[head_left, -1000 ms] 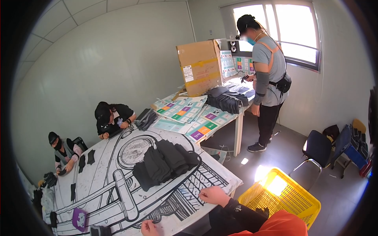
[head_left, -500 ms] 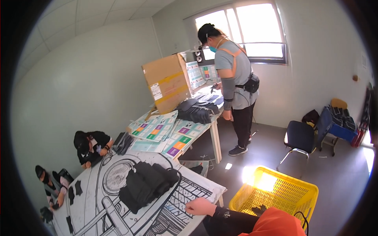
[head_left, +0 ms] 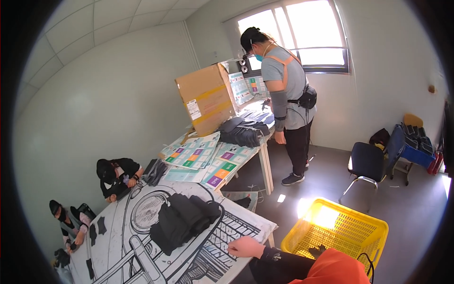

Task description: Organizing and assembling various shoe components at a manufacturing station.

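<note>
The right hand (head_left: 246, 247) rests at the near edge of the table (head_left: 266, 228), its fingers curled loosely under; how far they close, and whether they have hold of anything, I cannot tell. The left hand is out of view, so its state cannot be told. To the right of the right hand stands a yellow basket (head_left: 352, 220) on the floor, with dark scraps (head_left: 317, 251) in it. Just beyond the right hand, well onto the table, lies the black pile (head_left: 184, 222), its soft pieces overlapping; the hand is apart from it. The table's white top bears a black line drawing. Farther left lie 2 dark pieces (head_left: 101, 225) and a dark strip (head_left: 90, 269). At the far side, 2 co-workers in black caps sit bent over the table, 1 near a gray stack (head_left: 154, 173). On the 2nd table (head_left: 266, 170) lie printed sheets (head_left: 191, 149), then a dark heap (head_left: 241, 135), and a box (head_left: 208, 99) stands behind. A 3rd co-worker (head_left: 286, 71) stands there, before a bright window (head_left: 319, 35).
</note>
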A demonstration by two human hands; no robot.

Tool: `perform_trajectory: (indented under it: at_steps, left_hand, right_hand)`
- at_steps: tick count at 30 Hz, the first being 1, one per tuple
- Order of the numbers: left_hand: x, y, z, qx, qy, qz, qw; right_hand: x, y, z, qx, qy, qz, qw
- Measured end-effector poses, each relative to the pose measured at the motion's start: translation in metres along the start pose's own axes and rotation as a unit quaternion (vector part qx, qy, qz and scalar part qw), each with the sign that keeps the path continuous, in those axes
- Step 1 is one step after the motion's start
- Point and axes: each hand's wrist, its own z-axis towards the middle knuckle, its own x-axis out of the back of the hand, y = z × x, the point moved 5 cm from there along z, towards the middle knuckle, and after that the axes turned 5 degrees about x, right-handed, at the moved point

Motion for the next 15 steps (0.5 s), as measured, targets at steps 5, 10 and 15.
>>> perform_trajectory:
  at_steps: [5, 10, 15]
  left_hand:
    - [0.029, 0.025, 0.02, 0.187, -0.03, -0.238, 0.953]
    - [0.039, 0.028, 0.023, 0.263, -0.068, -0.286, 0.919]
    - [0.054, 0.046, 0.034, 0.186, -0.023, -0.249, 0.95]
  right_hand:
    - [-0.002, 0.001, -0.002, 0.001, 0.014, 0.0, 1.0]
    - [-0.003, 0.002, -0.002, 0.005, 0.006, -0.005, 1.0]
    - [-0.004, 0.004, -0.002, 0.003, 0.012, -0.005, 1.0]
